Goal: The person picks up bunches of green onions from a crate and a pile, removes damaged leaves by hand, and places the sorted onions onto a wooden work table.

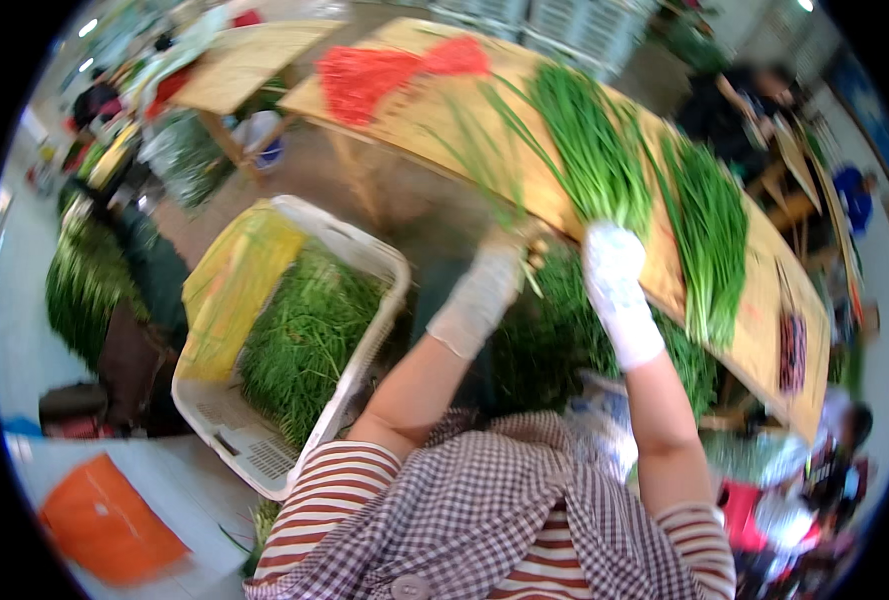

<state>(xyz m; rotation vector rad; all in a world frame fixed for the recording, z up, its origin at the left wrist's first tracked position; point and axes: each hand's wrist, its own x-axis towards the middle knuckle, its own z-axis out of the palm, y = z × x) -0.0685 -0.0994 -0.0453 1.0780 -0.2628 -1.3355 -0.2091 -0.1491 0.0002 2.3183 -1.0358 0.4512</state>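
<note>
My left hand [495, 270], in a white glove, is closed around a few thin green stalks [482, 154]. They fan upward, blurred, over the near edge of the wooden table [407, 124]. Pale fingertips or stalk ends show at its right side. My right hand [614, 259], also gloved, touches the pale lower ends of a large bunch of long green leaves [583, 142], likely chives, on the table. Whether its fingers grip the bunch is hidden. A second bunch of similar greens [707, 232] lies to the right of it.
Red netting or ties [373, 79] lie on the table's far left part, and a dark patterned bundle [792, 352] at its right end. A white plastic crate [396, 262] with loose greens and a yellow sheet stands left. Feathery greens [557, 337] lie below the table. Other people work around.
</note>
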